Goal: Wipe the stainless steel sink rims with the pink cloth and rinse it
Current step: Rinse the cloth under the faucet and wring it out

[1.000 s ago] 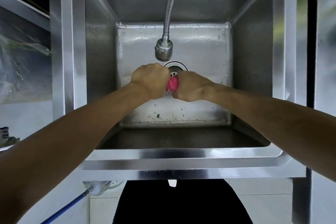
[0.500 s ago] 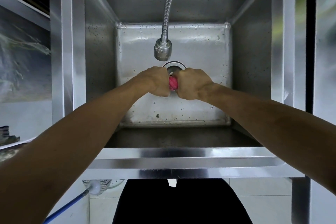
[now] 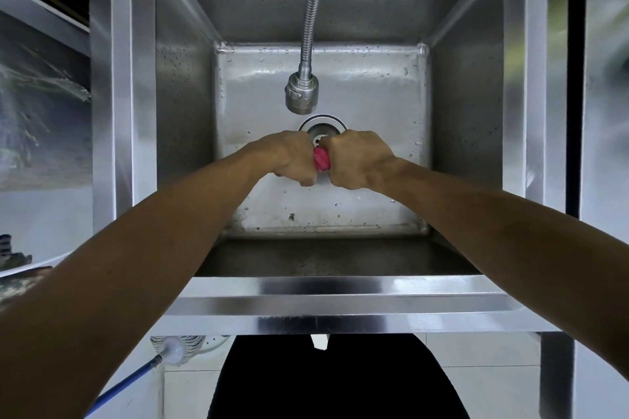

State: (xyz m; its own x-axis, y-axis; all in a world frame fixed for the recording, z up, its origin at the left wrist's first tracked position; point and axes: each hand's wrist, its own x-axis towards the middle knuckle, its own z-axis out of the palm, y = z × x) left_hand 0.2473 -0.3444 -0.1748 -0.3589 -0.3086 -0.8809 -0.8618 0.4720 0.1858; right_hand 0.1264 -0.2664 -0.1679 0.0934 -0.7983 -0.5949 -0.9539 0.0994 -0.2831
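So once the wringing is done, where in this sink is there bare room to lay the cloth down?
Bare patches: the near rim between the forearms, and the basin floor right of the faucet head. Crowded: over the drain, where left hand and right hand grip the pink cloth.

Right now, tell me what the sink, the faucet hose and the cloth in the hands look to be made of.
Sink: stainless steel by its look, brushed silver with bright streaky reflections and water spots.
Faucet hose: ribbed flexible metal, probably steel, ending in a shiny metal spray head.
Pink cloth: soft fabric, twisted into a tight wad between the left hand and the right hand; the weave is too small to tell.
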